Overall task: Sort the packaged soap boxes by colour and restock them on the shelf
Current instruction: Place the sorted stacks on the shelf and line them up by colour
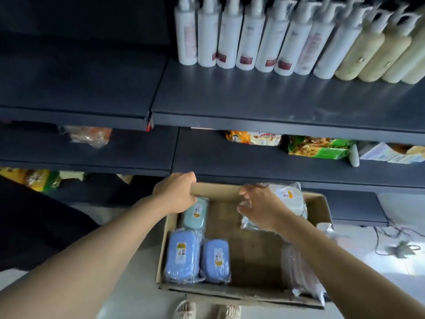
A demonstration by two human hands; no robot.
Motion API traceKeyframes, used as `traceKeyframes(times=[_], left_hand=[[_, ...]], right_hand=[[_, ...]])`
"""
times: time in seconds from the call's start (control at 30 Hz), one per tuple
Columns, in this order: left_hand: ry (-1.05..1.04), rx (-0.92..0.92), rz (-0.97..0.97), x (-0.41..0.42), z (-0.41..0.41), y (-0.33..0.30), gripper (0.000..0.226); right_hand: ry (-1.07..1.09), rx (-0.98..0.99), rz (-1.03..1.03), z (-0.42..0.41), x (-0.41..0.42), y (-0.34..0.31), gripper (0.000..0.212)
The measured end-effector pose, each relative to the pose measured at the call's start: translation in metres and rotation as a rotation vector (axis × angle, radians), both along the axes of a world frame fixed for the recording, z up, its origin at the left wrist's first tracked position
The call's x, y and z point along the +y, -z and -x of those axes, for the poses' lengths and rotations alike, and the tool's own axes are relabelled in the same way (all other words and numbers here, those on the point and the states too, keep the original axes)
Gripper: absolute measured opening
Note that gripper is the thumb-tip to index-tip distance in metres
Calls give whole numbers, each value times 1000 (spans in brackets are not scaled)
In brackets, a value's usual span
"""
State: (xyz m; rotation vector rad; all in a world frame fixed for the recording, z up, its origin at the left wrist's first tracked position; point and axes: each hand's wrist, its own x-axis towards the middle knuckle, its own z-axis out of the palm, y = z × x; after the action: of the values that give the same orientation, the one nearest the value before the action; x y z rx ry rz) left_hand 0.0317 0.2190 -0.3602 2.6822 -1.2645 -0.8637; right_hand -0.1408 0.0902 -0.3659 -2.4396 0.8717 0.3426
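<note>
1. Cardboard, brown and open-topped, forms the box (253, 249) on the floor below the dark shelving; judging by the task, it serves as the stock bin from which soap packs go up to the dark metal shelf (264, 97) above.
2. Left hand (177, 192) curls over the box's far left rim, fingers wrapped on the cardboard edge, probably to steady or pull the box closer.
3. Just under that hand lies a pale green plastic-wrapped soap box (195, 215); nearer the body from it sit two blue wrapped soap boxes (181, 256) side by side, touching, so colours look partly grouped already.
4. Right hand (259, 208) hovers with fingers spread and loosely bent, gripping nothing that I can see, and reaches over a white wrapped soap pack (287, 199) at the far right corner.
5. More clear-wrapped packs (299, 272) lie along the right wall, below the right forearm.
6. White pump bottles (230, 38) line the back of that shelf, leaving its front bare.
</note>
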Motion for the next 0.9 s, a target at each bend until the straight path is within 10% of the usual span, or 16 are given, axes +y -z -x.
traceKeyframes(times=[0.47,0.9], left_hand=[[-131,-11,-210,-13,0,227,55],[-485,-106,-258,-46,17,322,135]], right_hand=[[112,74,-172,-17,12,189,42],[140,64,-231,-25,-2,287,45]])
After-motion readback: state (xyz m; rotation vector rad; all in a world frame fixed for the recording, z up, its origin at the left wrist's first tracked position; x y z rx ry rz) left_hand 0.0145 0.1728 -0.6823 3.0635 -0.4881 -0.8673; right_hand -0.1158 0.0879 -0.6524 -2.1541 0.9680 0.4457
